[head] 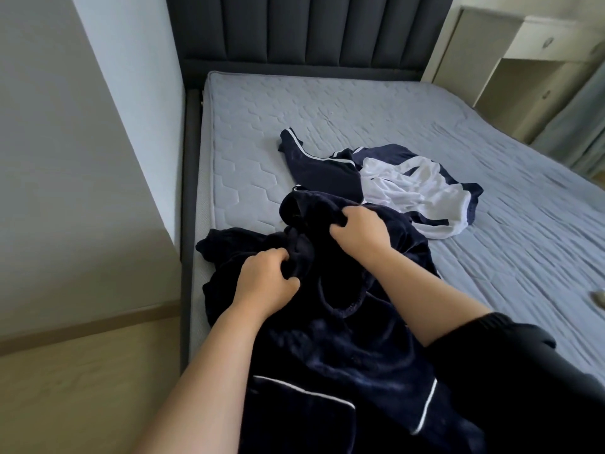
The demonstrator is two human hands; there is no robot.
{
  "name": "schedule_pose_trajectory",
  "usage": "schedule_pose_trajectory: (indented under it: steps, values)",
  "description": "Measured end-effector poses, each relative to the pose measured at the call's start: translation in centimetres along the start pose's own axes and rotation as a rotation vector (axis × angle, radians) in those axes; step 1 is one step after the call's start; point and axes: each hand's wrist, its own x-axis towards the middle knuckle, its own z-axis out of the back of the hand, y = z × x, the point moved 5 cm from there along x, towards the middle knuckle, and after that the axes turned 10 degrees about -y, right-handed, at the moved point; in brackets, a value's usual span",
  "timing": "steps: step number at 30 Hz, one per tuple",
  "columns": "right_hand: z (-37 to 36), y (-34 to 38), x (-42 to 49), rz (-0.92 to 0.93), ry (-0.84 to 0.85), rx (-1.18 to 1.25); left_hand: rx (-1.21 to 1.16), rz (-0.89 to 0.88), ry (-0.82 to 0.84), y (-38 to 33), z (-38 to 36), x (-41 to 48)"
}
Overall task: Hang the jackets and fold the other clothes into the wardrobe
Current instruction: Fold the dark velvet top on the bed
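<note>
Navy plush garment [343, 348], bed [491, 257] near edge, 6 o'clock | left hand [265, 283] and right hand [358, 229] both clutch bunched fabric | second navy-white garment [402, 185] at 1 o'clock | judged soft, bulky, limp: take at collar or shoulders.

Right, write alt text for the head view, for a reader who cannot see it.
A person's left hand and right hand grip a bunched dark navy garment with white piping at the near edge of a grey mattress. Beyond it a navy-and-white jacket lies crumpled, with a dark padded headboard behind.
</note>
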Motion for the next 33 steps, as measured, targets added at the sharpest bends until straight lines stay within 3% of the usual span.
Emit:
schedule_pose_trajectory:
  steps: [5,7,9,13,16,18,21,26,30,33]
  values:
    - [3.4,-7.7,0.4,-0.418,-0.44,0.382,-0.262,0.245,-0.386,2.1,2.8,-1.0]
    - [3.9,-11.9,-0.3,-0.589,-0.505,0.484,-0.358,0.407,-0.552,3.6,3.6,-1.8]
    - [3.5,-15.5,-1.4,-0.724,-0.46,0.537,-0.414,0.533,-0.651,5.4,3.8,-2.5]
    - [1.9,-18.1,-4.4,-0.905,-0.216,0.707,-0.397,0.687,-0.599,6.9,2.6,-4.3]
    - [0.9,-17.6,-6.3,-1.081,-0.096,1.096,-0.643,0.83,-0.655,6.7,2.6,-5.1]
    - [0.5,-17.2,-7.1,-1.153,-0.061,1.373,-0.887,1.059,-0.68,7.2,2.5,-5.6]
    - [1.1,-16.5,-7.4,-1.119,0.002,1.508,-1.143,1.259,-0.5,7.2,2.0,-6.2]
    - [2.3,-14.1,-6.8,-1.026,0.097,1.412,-1.136,1.185,-0.139,5.9,1.7,-6.0]
    - [4.4,-14.3,-6.0,-0.922,0.006,1.473,-1.272,1.176,0.065,4.8,1.1,-7.0]
    - [4.2,-16.8,-8.0,-1.017,-0.075,1.434,-1.25,1.207,0.111,5.5,0.6,-8.3]
